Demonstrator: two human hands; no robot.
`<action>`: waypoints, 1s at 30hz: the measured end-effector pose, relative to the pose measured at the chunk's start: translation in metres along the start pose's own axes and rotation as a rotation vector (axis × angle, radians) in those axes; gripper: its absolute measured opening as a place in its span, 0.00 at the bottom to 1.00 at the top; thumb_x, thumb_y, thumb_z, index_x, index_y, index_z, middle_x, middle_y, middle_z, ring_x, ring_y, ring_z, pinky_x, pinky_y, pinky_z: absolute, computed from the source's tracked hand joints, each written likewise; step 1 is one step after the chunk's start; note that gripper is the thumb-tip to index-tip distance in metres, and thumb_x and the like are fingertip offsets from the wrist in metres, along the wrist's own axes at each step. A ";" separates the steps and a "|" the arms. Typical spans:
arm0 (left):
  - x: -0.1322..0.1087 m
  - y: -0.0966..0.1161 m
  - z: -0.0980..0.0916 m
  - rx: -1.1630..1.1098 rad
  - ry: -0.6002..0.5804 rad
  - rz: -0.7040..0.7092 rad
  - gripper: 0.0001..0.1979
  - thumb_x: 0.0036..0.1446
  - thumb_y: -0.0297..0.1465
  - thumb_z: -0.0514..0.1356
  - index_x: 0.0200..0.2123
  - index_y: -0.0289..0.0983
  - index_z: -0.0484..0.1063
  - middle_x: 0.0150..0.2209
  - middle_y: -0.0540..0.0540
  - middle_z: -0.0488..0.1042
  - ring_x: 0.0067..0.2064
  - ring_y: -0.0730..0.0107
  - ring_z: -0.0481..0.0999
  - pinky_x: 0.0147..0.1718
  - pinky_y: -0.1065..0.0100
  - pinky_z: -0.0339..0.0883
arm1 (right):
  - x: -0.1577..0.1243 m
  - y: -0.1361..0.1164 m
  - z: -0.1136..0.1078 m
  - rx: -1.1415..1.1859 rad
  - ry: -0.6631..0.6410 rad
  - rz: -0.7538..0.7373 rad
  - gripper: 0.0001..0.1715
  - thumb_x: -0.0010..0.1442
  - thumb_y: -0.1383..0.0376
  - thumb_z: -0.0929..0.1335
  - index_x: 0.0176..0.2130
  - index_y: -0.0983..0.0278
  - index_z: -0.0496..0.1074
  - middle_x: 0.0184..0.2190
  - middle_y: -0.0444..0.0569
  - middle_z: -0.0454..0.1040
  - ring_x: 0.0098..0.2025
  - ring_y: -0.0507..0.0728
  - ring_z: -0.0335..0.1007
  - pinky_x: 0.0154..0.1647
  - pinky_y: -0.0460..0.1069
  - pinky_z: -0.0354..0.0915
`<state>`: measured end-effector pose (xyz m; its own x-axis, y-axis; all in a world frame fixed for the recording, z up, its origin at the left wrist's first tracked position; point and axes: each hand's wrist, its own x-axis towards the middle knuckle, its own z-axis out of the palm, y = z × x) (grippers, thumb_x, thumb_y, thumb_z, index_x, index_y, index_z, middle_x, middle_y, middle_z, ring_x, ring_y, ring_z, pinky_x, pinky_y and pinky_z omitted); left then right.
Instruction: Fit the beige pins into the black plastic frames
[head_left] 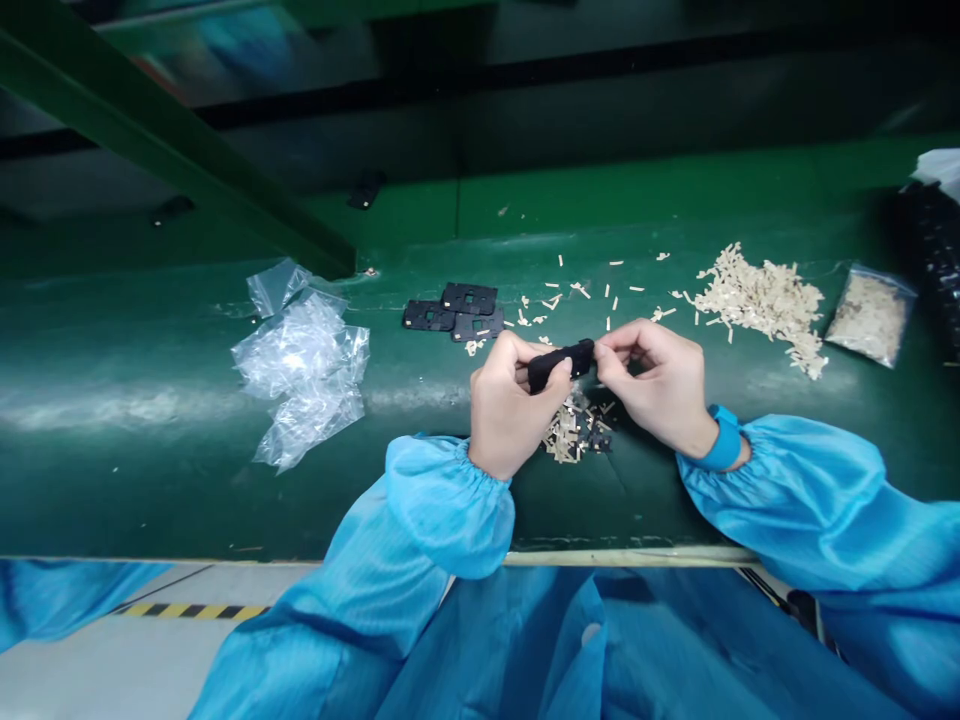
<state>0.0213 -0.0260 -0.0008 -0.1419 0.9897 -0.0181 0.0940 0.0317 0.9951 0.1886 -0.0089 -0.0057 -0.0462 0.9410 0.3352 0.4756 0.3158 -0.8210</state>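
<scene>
A small black plastic part (556,367) is held tilted in my left hand (514,405), between thumb and fingers. My right hand (654,378) is at the part's right end, thumb and forefinger pinched together; anything between those fingertips is too small to make out. Below the hands lies a small heap of cream strips and black bits (574,432). Three flat black parts (469,298) rest close together, left of and beyond my left hand. Loose cream strips (581,290) are scattered beyond the hands.
Crumpled clear plastic bags (300,360) lie left on the green table (187,500). A large pile of cream strips (765,300) and a filled clear bag (871,315) are at right. A green beam (195,150) slants down at upper left.
</scene>
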 end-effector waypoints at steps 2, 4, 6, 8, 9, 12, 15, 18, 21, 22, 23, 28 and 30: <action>0.004 0.003 -0.001 -0.034 -0.013 -0.066 0.14 0.51 0.30 0.70 0.30 0.38 0.65 0.31 0.50 0.75 0.31 0.73 0.79 0.29 0.72 0.78 | 0.002 0.001 -0.002 -0.033 -0.019 -0.024 0.05 0.61 0.67 0.70 0.32 0.61 0.74 0.25 0.44 0.74 0.25 0.52 0.67 0.26 0.49 0.64; 0.009 0.005 -0.004 -0.110 -0.042 -0.170 0.16 0.49 0.30 0.71 0.28 0.38 0.63 0.27 0.53 0.71 0.27 0.75 0.77 0.26 0.73 0.77 | 0.005 0.002 -0.004 -0.070 -0.040 -0.061 0.04 0.60 0.68 0.70 0.32 0.60 0.74 0.25 0.44 0.73 0.25 0.52 0.66 0.26 0.49 0.63; 0.014 0.008 -0.007 -0.205 -0.072 -0.270 0.18 0.48 0.30 0.72 0.27 0.37 0.62 0.25 0.54 0.69 0.26 0.77 0.76 0.25 0.74 0.77 | 0.008 0.005 -0.009 -0.113 -0.046 -0.107 0.05 0.59 0.70 0.70 0.32 0.60 0.74 0.26 0.44 0.72 0.26 0.52 0.65 0.27 0.50 0.63; 0.017 0.009 -0.010 -0.285 -0.093 -0.337 0.19 0.46 0.30 0.73 0.27 0.37 0.62 0.27 0.54 0.71 0.28 0.78 0.76 0.26 0.76 0.78 | 0.012 0.008 -0.013 -0.142 -0.042 -0.131 0.05 0.59 0.70 0.70 0.32 0.60 0.74 0.27 0.45 0.73 0.26 0.53 0.65 0.28 0.50 0.63; 0.018 0.010 -0.011 -0.314 -0.100 -0.359 0.19 0.46 0.31 0.73 0.27 0.36 0.62 0.28 0.53 0.72 0.29 0.78 0.76 0.26 0.76 0.78 | 0.013 0.009 -0.015 -0.143 -0.041 -0.131 0.05 0.59 0.70 0.70 0.33 0.60 0.75 0.27 0.45 0.73 0.27 0.53 0.66 0.29 0.50 0.63; 0.019 0.011 -0.012 -0.360 -0.105 -0.386 0.20 0.45 0.31 0.73 0.28 0.36 0.62 0.30 0.52 0.73 0.31 0.79 0.76 0.26 0.78 0.77 | 0.013 0.011 -0.015 -0.076 -0.087 -0.090 0.03 0.61 0.68 0.71 0.37 0.60 0.76 0.29 0.45 0.75 0.29 0.53 0.69 0.31 0.50 0.65; 0.017 0.011 -0.010 -0.378 -0.101 -0.393 0.20 0.45 0.30 0.74 0.28 0.36 0.62 0.30 0.53 0.72 0.30 0.80 0.76 0.27 0.78 0.77 | 0.009 0.010 -0.012 0.002 -0.130 -0.081 0.05 0.61 0.67 0.72 0.40 0.61 0.76 0.30 0.44 0.76 0.29 0.52 0.71 0.30 0.49 0.67; 0.015 0.011 -0.009 -0.390 -0.111 -0.409 0.20 0.45 0.30 0.74 0.28 0.36 0.62 0.29 0.54 0.71 0.29 0.80 0.75 0.27 0.78 0.78 | 0.006 0.008 -0.008 0.007 -0.087 -0.117 0.02 0.62 0.68 0.71 0.38 0.62 0.75 0.29 0.44 0.76 0.28 0.51 0.71 0.28 0.48 0.66; 0.015 0.011 -0.008 -0.413 -0.132 -0.426 0.20 0.45 0.30 0.74 0.29 0.35 0.62 0.29 0.53 0.72 0.29 0.80 0.76 0.26 0.78 0.77 | 0.006 0.007 -0.008 -0.015 -0.056 -0.158 0.03 0.62 0.69 0.71 0.35 0.62 0.74 0.27 0.43 0.74 0.27 0.51 0.69 0.26 0.47 0.64; 0.015 0.011 -0.009 -0.424 -0.140 -0.436 0.20 0.45 0.29 0.74 0.29 0.35 0.62 0.30 0.53 0.72 0.29 0.80 0.76 0.26 0.79 0.77 | 0.007 0.007 -0.009 -0.027 -0.054 -0.176 0.04 0.62 0.70 0.71 0.35 0.62 0.74 0.27 0.43 0.74 0.26 0.51 0.68 0.26 0.47 0.64; 0.015 0.011 -0.009 -0.435 -0.149 -0.448 0.20 0.45 0.29 0.74 0.29 0.35 0.62 0.30 0.53 0.72 0.29 0.80 0.76 0.26 0.79 0.77 | 0.007 0.008 -0.009 -0.043 -0.054 -0.201 0.04 0.61 0.70 0.71 0.35 0.62 0.73 0.27 0.43 0.73 0.26 0.50 0.67 0.26 0.47 0.63; 0.018 0.012 -0.012 -0.466 -0.204 -0.542 0.20 0.45 0.28 0.74 0.29 0.35 0.63 0.30 0.53 0.72 0.29 0.80 0.77 0.26 0.81 0.76 | 0.012 0.013 -0.013 -0.127 -0.042 -0.353 0.07 0.61 0.73 0.70 0.35 0.61 0.71 0.29 0.43 0.74 0.27 0.51 0.67 0.27 0.48 0.65; 0.019 0.013 -0.013 -0.476 -0.231 -0.576 0.19 0.46 0.28 0.73 0.30 0.35 0.63 0.31 0.52 0.73 0.29 0.79 0.78 0.25 0.81 0.76 | 0.014 0.014 -0.015 -0.152 -0.042 -0.397 0.07 0.61 0.73 0.70 0.35 0.61 0.71 0.30 0.44 0.74 0.27 0.51 0.67 0.28 0.48 0.65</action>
<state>0.0066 -0.0089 0.0130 0.1734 0.8411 -0.5123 -0.3722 0.5375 0.7566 0.2077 0.0066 -0.0060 -0.2864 0.7550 0.5899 0.5377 0.6362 -0.5533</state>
